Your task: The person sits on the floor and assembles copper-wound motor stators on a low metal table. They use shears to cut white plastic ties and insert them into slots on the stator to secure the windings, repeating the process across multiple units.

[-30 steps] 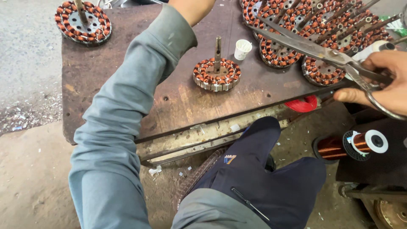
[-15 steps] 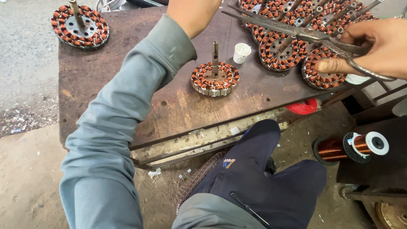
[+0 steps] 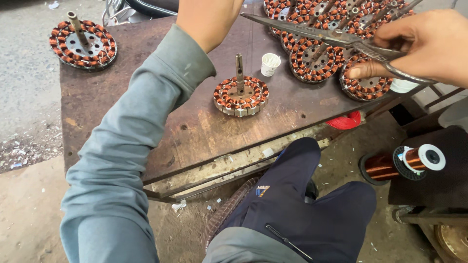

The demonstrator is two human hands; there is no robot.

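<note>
Head view: wound stator (image 3: 241,96) (white cup (image 3: 270,64) beside) under scissors (image 3: 336,37).

you wore a grey-green long sleeve (image 3: 131,146) with a loose cuff (image 3: 187,56), and dark navy trousers (image 3: 302,209).

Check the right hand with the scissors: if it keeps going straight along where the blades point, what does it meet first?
The right hand holds scissors with the tips pointing left at the left forearm. Straight on, the blades would likely meet that forearm first, though depth is unclear; they may pass above it. The wound stators lie below the blades.
</note>
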